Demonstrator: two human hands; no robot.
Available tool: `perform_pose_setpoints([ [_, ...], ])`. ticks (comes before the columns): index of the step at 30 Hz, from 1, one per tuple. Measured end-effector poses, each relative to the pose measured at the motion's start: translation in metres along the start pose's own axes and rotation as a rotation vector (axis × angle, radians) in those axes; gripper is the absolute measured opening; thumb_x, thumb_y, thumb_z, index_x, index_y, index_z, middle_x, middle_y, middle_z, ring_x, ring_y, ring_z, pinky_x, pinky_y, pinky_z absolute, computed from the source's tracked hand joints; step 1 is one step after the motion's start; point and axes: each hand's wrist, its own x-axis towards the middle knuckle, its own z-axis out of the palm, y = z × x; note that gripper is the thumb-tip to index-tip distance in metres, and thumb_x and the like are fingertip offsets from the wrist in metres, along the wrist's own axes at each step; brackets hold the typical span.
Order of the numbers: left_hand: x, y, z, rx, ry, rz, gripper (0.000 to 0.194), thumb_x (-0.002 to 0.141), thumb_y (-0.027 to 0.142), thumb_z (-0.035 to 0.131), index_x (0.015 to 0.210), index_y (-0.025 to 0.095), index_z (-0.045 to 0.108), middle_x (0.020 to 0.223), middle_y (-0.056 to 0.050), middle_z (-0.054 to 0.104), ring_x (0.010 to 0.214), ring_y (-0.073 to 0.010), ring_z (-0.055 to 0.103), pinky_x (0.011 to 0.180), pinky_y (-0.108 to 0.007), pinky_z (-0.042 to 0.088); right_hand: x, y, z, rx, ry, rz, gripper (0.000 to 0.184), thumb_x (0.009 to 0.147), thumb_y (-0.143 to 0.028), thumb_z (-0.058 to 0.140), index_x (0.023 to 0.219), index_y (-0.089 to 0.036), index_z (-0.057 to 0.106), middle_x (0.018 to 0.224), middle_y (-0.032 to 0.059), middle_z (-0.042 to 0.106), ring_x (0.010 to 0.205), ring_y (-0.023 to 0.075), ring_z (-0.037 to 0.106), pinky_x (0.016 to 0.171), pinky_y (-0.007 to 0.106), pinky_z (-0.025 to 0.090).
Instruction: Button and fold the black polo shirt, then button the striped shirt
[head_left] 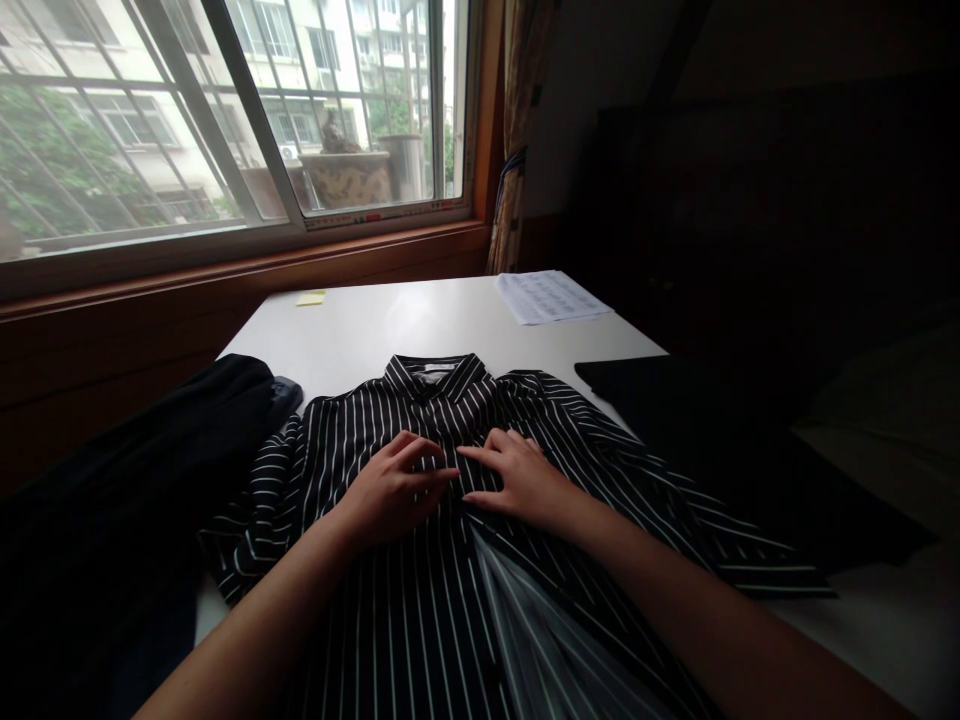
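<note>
A black shirt with white stripes (360, 590) lies face up and spread out, its collar (436, 378) toward the far side. Over the front placket, my left hand (397, 485) rests on the shirt with its fingers apart. Facing it from the other side is my right hand (517, 475), thumb and index finger stretched out with a gap between them. Both sets of fingertips nearly meet at the chest. Below my right hand the front parts, and the greyish inside of the shirt (540, 630) shows. Any button under the fingers is too small to make out.
The shirt is on a white table (375, 320). Dark clothing (150, 450) is heaped at the left, and a black garment (735, 440) lies at the right. Printed papers (553, 298) and a yellow sticky note (310, 298) sit at the back, near a barred window (225, 110).
</note>
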Motion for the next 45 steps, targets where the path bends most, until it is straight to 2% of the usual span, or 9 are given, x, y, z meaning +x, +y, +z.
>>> perform_pose_setpoints([
  [3, 0.0007, 0.0022, -0.0001, -0.001, -0.026, 0.013, 0.030, 0.090, 0.021, 0.061, 0.116, 0.033, 0.071, 0.116, -0.004, 0.062, 0.106, -0.0230, 0.053, 0.090, -0.040, 0.052, 0.0001, 0.0001, 0.0000, 0.003, 0.004, 0.002, 0.065, 0.078, -0.054, 0.076, 0.137, -0.034, 0.056, 0.108, 0.0056, 0.057, 0.102, 0.0271, 0.052, 0.090, 0.043, 0.042],
  [8, 0.0007, -0.0007, 0.0039, 0.069, 0.005, -0.058, 0.027, 0.091, 0.022, 0.061, 0.114, 0.031, 0.072, 0.116, -0.006, 0.062, 0.106, -0.0247, 0.053, 0.086, -0.041, 0.054, -0.0006, -0.0011, -0.0007, 0.005, 0.000, 0.009, 0.065, 0.078, -0.055, 0.075, 0.137, -0.034, 0.056, 0.108, 0.0056, 0.057, 0.102, 0.0272, 0.053, 0.091, 0.044, 0.042],
  [15, -0.0011, -0.0042, 0.0035, 0.047, 0.046, -0.056, 0.035, 0.091, 0.018, 0.059, 0.122, 0.032, 0.067, 0.118, -0.006, 0.061, 0.105, -0.0241, 0.053, 0.084, -0.041, 0.055, -0.0001, -0.0011, -0.0007, -0.002, 0.001, 0.006, 0.065, 0.079, -0.056, 0.074, 0.137, -0.035, 0.056, 0.109, 0.0060, 0.057, 0.103, 0.0278, 0.052, 0.091, 0.044, 0.042],
  [31, 0.0035, 0.0042, -0.0006, -0.074, -0.089, 0.040, 0.035, 0.094, 0.020, 0.056, 0.126, 0.031, 0.065, 0.119, -0.003, 0.066, 0.112, -0.0226, 0.054, 0.096, -0.042, 0.051, 0.0006, 0.0006, 0.0003, 0.006, 0.001, -0.001, 0.064, 0.079, -0.054, 0.075, 0.136, -0.034, 0.056, 0.108, 0.0056, 0.057, 0.102, 0.0266, 0.052, 0.090, 0.042, 0.041],
  [45, 0.0013, -0.0020, 0.0063, -0.027, -0.079, 0.003, 0.038, 0.087, 0.016, 0.060, 0.122, 0.030, 0.068, 0.129, -0.001, 0.065, 0.124, -0.0268, 0.052, 0.101, -0.048, 0.049, 0.0005, 0.0014, -0.0001, 0.003, -0.006, 0.000, 0.060, 0.082, -0.052, 0.072, 0.137, -0.035, 0.055, 0.107, 0.0056, 0.057, 0.101, 0.0266, 0.052, 0.089, 0.042, 0.040],
])
